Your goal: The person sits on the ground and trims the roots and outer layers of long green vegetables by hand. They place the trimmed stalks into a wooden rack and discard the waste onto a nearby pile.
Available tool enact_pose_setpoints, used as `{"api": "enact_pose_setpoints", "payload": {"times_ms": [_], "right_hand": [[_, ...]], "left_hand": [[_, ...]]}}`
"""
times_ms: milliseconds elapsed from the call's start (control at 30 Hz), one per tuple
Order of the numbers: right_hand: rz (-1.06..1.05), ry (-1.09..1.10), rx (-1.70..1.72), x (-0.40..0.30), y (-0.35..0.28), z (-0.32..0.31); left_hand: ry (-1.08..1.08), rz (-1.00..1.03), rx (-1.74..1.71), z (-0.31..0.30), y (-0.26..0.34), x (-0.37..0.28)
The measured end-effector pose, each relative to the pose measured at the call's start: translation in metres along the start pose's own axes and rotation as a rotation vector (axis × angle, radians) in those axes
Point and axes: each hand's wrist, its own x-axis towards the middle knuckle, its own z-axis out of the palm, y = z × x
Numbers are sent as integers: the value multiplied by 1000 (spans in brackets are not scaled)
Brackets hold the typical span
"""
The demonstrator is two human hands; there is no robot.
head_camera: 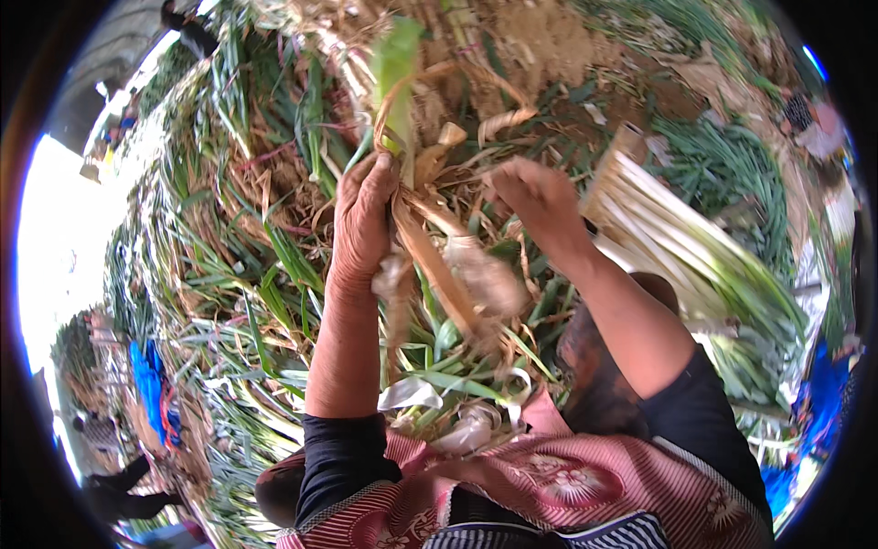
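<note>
My left hand (363, 206) grips a large green onion. Its green leaf end (396, 65) points away from me and is blurred. Brown, dry outer leaves (435, 264) hang from below the left fingers towards my lap, and a curled dry strip (473, 68) arches beyond the hand. To the right of the stalk is my right hand (535, 195), raised with its fingers curled. Motion blur hides whether a strip of leaf is pinched in it. Under both hands lies a litter of green leaves and dry peelings (439, 343).
A big heap of unpeeled green onions (226, 226) rises at the left. Peeled white-stemmed green onions (693, 233) lie at right against a board (610, 171). More green onions (727, 171) lie beyond. Other people (813, 127) are at the edges, one in dark clothes (188, 31).
</note>
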Motion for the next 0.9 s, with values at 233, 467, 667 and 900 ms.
{"api": "enact_pose_setpoints", "payload": {"times_ms": [233, 467, 667, 900], "right_hand": [[85, 90, 1042, -3, 10, 2], [293, 128, 1101, -7, -18, -30], [276, 134, 1152, -11, -16, -16], [146, 282, 1136, -2, -30, -49]], "left_hand": [[-270, -455, 135, 88, 9, -97], [-360, -589, 556, 27, -51, -274], [-335, -280, 799, 40, 2, -166], [-395, -536, 128, 131, 23, -128]]}}
